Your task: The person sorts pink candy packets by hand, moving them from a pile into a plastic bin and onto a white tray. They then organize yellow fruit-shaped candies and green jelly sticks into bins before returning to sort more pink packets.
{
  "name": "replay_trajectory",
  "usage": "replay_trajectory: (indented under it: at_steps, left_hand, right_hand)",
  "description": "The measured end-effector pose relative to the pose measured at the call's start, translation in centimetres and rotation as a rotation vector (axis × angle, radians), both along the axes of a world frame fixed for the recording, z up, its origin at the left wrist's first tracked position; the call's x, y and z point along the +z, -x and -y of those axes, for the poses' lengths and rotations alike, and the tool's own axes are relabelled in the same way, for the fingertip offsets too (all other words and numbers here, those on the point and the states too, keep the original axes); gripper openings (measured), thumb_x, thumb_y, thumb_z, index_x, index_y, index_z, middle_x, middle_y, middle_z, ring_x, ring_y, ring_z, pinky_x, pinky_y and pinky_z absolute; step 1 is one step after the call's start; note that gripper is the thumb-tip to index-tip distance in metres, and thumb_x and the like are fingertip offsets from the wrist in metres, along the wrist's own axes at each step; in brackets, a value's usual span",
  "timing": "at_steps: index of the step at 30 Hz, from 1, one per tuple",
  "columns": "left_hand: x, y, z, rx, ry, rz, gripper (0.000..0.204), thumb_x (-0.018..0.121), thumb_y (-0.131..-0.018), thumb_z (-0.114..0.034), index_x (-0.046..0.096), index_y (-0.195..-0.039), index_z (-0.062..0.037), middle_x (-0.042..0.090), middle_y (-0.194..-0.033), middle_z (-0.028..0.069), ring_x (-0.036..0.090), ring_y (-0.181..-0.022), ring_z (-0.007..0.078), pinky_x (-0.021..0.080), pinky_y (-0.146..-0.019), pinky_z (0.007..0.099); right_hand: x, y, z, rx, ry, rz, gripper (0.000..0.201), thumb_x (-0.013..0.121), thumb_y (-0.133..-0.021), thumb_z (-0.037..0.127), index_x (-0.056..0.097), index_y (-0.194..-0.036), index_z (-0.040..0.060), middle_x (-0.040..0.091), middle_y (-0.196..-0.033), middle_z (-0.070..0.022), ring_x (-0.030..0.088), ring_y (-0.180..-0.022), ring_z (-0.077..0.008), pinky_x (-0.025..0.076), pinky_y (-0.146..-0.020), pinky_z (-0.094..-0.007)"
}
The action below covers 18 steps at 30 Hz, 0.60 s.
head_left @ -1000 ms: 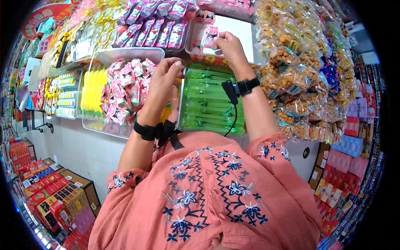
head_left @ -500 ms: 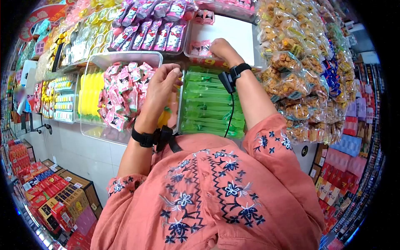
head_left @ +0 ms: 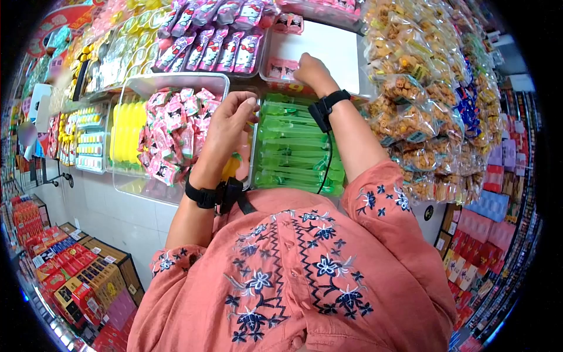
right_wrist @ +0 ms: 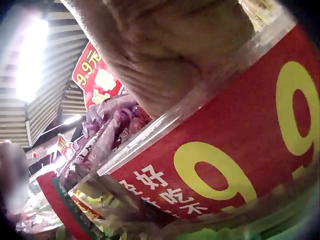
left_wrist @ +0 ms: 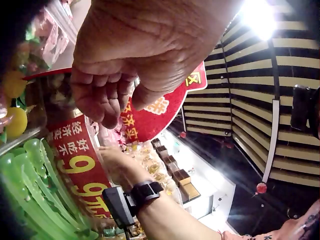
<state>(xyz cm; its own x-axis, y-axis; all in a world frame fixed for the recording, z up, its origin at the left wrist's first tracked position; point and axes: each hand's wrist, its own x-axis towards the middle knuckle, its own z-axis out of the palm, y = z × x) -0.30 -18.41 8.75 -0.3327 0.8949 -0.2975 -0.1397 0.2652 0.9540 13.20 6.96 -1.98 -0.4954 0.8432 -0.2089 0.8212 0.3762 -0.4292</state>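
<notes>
My right hand [head_left: 315, 74] is down in a shallow clear tray [head_left: 359, 64] with a white base, right beside small pink packets [head_left: 282, 68] lying along its front left corner. Its fingertips are hidden, so I cannot tell whether they pinch a packet. My left hand [head_left: 231, 120] hovers between a clear bin of pink packets [head_left: 175, 117] and the green packs, its fingers loosely curled with nothing in them. In the left wrist view, the left fingers [left_wrist: 102, 97] hang bent above a red price sign [left_wrist: 80, 155].
Long green packs [head_left: 299, 141] fill a bin below the tray. Purple packets [head_left: 223, 50] stand behind on the left. Bagged snacks [head_left: 410, 105] pile up at the right. More pink packets [head_left: 288, 23] sit at the tray's back left corner.
The right hand has lowered a pink packet toward the tray's front row and turned, with its fingertips now out of sight. The left hand has shifted slightly and stays loosely curled.
</notes>
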Motion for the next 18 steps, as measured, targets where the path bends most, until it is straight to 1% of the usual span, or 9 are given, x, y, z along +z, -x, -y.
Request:
replay_trajectory:
  at_steps: [2, 5, 8, 11, 13, 14, 15, 17, 18]
  left_hand:
    - [0.2, 0.0, 0.2, -0.007, 0.006, -0.004, 0.031, 0.059, -0.103, -0.029, 0.062, -0.121, -0.0042, 0.067, -0.101, 0.0013, 0.060, -0.084, 0.0077, 0.048, -0.074, 0.0237]
    - [0.4, -0.1, 0.4, -0.014, 0.006, 0.005, 0.030, 0.058, -0.103, -0.029, 0.062, -0.121, -0.0044, 0.067, -0.101, 0.0014, 0.060, -0.084, 0.0075, 0.048, -0.074, 0.0233]
    - [0.5, 0.0, 0.8, -0.010, -0.002, 0.000, 0.029, 0.058, -0.104, -0.028, 0.062, -0.120, -0.0043, 0.066, -0.100, 0.0011, 0.060, -0.083, 0.0074, 0.048, -0.074, 0.0230]
    - [0.5, 1.0, 1.4, 0.016, -0.046, -0.041, 0.028, 0.058, -0.104, -0.027, 0.062, -0.120, -0.0040, 0.066, -0.099, 0.0013, 0.060, -0.083, 0.0077, 0.049, -0.072, 0.0233]
    - [0.4, 2.2, 2.0, 0.057, -0.094, -0.075, 0.027, 0.058, -0.104, -0.026, 0.062, -0.119, -0.0038, 0.066, -0.099, 0.0018, 0.061, -0.083, 0.0081, 0.049, -0.071, 0.0235]
    - [2.3, 2.6, 2.6, 0.100, -0.075, -0.072, 0.025, 0.059, -0.103, -0.023, 0.063, -0.118, -0.0037, 0.066, -0.099, 0.0018, 0.061, -0.084, 0.0088, 0.049, -0.069, 0.0234]
    - [2.4, 4.0, 3.0, 0.109, -0.074, -0.178, 0.024, 0.059, -0.103, -0.021, 0.064, -0.118, -0.0041, 0.066, -0.099, 0.0006, 0.061, -0.084, 0.0088, 0.048, -0.068, 0.0231]
    - [2.3, 6.4, 4.0, 0.236, -0.131, -0.385, 0.024, 0.060, -0.102, -0.019, 0.065, -0.115, -0.0001, 0.068, -0.094, 0.0035, 0.063, -0.082, 0.0118, 0.052, -0.075, 0.0257]
    - [1.7, 7.7, 4.5, 0.303, -0.209, -0.539, 0.024, 0.063, -0.100, -0.018, 0.066, -0.114, 0.0013, 0.069, -0.094, 0.0057, 0.064, -0.084, 0.0128, 0.052, -0.076, 0.0265]
  right_hand:
    - [0.5, 0.1, 0.4, -0.006, -0.008, 0.024, 0.039, 0.072, -0.077, 0.022, 0.064, -0.106, -0.0036, 0.069, -0.104, -0.0284, 0.067, -0.100, -0.0438, 0.052, -0.089, -0.0471]
    - [0.3, 0.0, 0.3, 0.040, -0.021, 0.016, 0.036, 0.072, -0.077, 0.024, 0.066, -0.101, -0.0029, 0.070, -0.101, -0.0272, 0.067, -0.099, -0.0430, 0.053, -0.087, -0.0474]
    - [-0.4, 0.2, -0.4, 0.077, -0.014, 0.080, 0.032, 0.070, -0.079, 0.027, 0.068, -0.093, -0.0011, 0.070, -0.095, -0.0264, 0.068, -0.097, -0.0432, 0.053, -0.086, -0.0480]
    - [-0.6, -0.1, -0.5, 0.040, -0.086, 0.034, 0.030, 0.067, -0.081, 0.030, 0.070, -0.090, 0.0016, 0.070, -0.090, -0.0246, 0.068, -0.092, -0.0418, 0.053, -0.083, -0.0472]
    - [0.5, -0.8, 0.2, 0.038, -0.094, -0.204, 0.030, 0.065, -0.083, 0.030, 0.070, -0.095, 0.0037, 0.071, -0.090, -0.0228, 0.069, -0.088, -0.0397, 0.053, -0.081, -0.0452]
    - [1.8, -0.6, 0.8, 0.011, -0.118, -0.253, 0.029, 0.063, -0.085, 0.030, 0.070, -0.098, 0.0039, 0.071, -0.090, -0.0208, 0.069, -0.085, -0.0379, 0.053, -0.079, -0.0432]
    - [2.4, -0.3, 1.4, -0.003, -0.160, -0.372, 0.027, 0.063, -0.089, 0.027, 0.068, -0.099, 0.0020, 0.071, -0.088, -0.0187, 0.070, -0.083, -0.0329, 0.053, -0.077, -0.0412]
    - [5.1, -0.2, 3.6, 0.039, -0.165, -0.588, 0.027, 0.060, -0.091, 0.026, 0.068, -0.097, 0.0017, 0.072, -0.087, -0.0192, 0.070, -0.081, -0.0331, 0.054, -0.075, -0.0414]
    - [6.4, -0.1, 4.6, 0.038, -0.024, -0.660, 0.026, 0.061, -0.092, 0.026, 0.068, -0.098, 0.0013, 0.072, -0.086, -0.0166, 0.070, -0.080, -0.0286, 0.054, -0.074, -0.0386]
